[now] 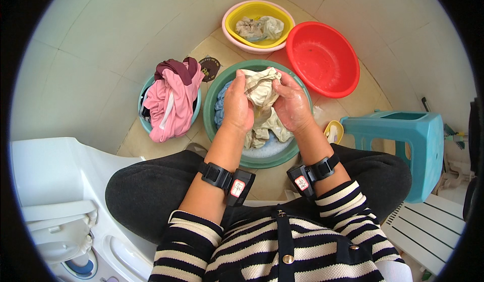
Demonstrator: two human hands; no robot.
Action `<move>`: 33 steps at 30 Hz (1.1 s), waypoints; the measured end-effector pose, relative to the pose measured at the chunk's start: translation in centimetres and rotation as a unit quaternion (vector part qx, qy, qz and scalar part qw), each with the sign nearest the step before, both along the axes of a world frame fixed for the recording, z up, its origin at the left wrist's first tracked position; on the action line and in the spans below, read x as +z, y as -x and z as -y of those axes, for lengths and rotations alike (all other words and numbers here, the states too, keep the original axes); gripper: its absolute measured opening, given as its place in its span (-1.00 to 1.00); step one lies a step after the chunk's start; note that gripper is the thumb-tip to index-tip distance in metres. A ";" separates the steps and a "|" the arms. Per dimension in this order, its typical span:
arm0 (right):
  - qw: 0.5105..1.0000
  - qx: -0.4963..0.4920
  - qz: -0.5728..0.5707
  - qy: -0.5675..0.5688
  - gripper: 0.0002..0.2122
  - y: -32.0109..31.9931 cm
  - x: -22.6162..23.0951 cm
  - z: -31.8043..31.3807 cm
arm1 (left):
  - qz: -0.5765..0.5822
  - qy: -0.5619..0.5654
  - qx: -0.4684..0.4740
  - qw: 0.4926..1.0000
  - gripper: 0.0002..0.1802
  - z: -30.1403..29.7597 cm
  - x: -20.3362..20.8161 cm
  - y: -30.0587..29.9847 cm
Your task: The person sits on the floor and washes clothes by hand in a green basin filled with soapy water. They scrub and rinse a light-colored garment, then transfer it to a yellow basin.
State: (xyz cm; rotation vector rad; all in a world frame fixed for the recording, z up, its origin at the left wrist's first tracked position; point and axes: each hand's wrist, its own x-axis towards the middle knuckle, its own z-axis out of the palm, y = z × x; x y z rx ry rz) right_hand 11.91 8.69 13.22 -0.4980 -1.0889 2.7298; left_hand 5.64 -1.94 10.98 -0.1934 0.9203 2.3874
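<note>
Between my hands hangs a wet cream garment [262, 88] with brown stripes, its lower part trailing into a green basin [208, 100]. My left hand [238, 103] is closed on its left edge. My right hand [292, 100], wet with a little foam, grips the right edge. Below them the basin holds sudsy water [267, 151], and blue cloth [219, 108] lies at its left side. What exact kind of garment it is, I cannot tell.
Left of the basin, a light-blue tub [142, 100] is heaped with pink clothing [174, 103]. Behind stand a yellow basin [230, 22] with cloth, set in a pink one, and a red basin [322, 57]. A teal stool [418, 135] is at right, near a small yellow dish [339, 126].
</note>
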 end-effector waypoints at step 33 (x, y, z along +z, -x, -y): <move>0.712 -0.079 0.240 -0.654 -0.59 1.4 -2.7 -0.5 | 0.050 0.109 -0.053 0.991 -0.66 -2.4 -1.2 -5.6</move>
